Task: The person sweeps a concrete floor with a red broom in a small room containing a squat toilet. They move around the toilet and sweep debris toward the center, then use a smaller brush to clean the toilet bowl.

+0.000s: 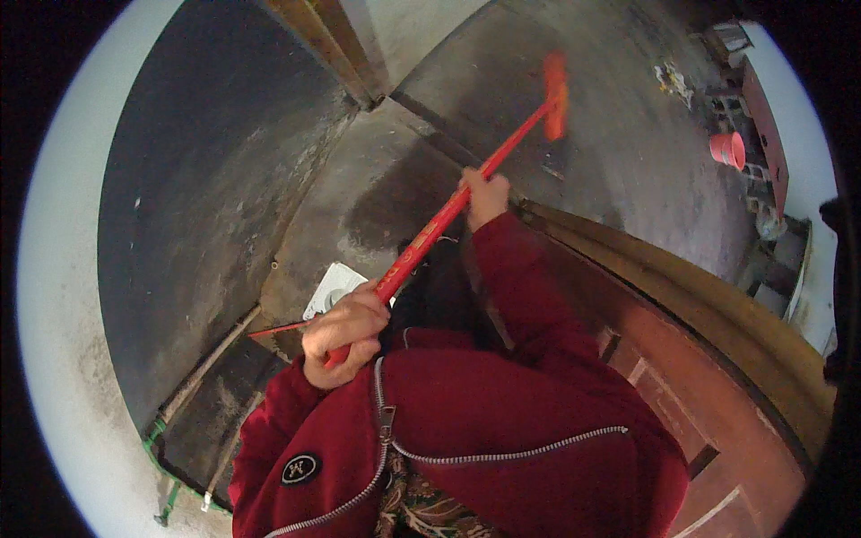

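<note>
A long red handle (424, 239) runs diagonally from the person's front up to the right, with a blurred orange-red head (555, 96) set crosswise at its far end, above the dark floor. My left hand (344, 335) grips the near end of the handle, in front of the red jacket. Farther up the shaft my right hand (487, 195) is closed around it. A thin red rod (277, 328) sticks out leftward beside my left hand; whether it is held there cannot be told. Just behind my left hand, a white object (331, 286) with a round grey part lies on the floor, partly hidden.
A reddish-brown panelled door (713, 397) stands open at the right. A wooden door frame post (336, 50) rises at the top, by a raised sill (430, 131). Beyond are a pink bucket (727, 150), hollow blocks (730, 106) and scattered litter (674, 82). A green-ended frame (168, 464) stands lower left.
</note>
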Motion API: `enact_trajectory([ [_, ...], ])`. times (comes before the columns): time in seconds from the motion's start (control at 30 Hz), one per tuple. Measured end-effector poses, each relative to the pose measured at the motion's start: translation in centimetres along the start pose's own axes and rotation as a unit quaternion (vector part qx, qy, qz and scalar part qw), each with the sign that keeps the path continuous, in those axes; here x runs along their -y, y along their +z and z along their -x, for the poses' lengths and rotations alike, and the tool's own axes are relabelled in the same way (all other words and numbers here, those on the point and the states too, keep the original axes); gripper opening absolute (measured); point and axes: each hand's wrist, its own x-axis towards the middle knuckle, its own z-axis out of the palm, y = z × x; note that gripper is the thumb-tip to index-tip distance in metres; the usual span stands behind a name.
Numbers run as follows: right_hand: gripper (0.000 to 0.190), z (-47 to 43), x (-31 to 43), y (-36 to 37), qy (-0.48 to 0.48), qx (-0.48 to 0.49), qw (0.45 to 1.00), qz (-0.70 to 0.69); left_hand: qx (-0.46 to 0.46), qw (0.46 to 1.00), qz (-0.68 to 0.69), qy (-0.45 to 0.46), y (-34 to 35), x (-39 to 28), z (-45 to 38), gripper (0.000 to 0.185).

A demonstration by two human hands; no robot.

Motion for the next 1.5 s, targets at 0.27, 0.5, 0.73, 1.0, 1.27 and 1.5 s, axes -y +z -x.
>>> enact_trajectory([
  [0.27,0.018,3.9,3.0,5.5,0.160,0.391,0.860,-0.286,0.030,0.988,-0.084,0.127,-4.1,-7.9,-0.1,0.018],
  [0.5,0.011,11.8,-6.3,13.0,0.456,0.313,0.798,-0.237,0.030,0.975,-0.123,0.185,-3.7,-11.9,0.4,0.027],
  [0.73,0.010,5.4,-10.0,13.8,0.441,0.354,0.786,-0.250,0.026,0.981,-0.179,0.074,-3.0,-6.9,-3.3,0.015],
  [1.0,0.017,-3.2,-1.1,7.2,0.249,0.385,0.863,-0.211,0.019,0.984,-0.102,0.144,-2.0,-3.7,-6.0,0.013],
  [1.27,0.018,-0.1,4.8,6.9,0.308,0.365,0.878,-0.026,-0.196,0.970,-0.040,0.141,0.7,-7.1,-0.6,0.009],
  [1.5,0.017,3.5,1.8,8.2,0.455,0.394,0.757,0.256,-0.492,0.866,0.047,0.081,5.1,-7.7,8.7,0.013],
])
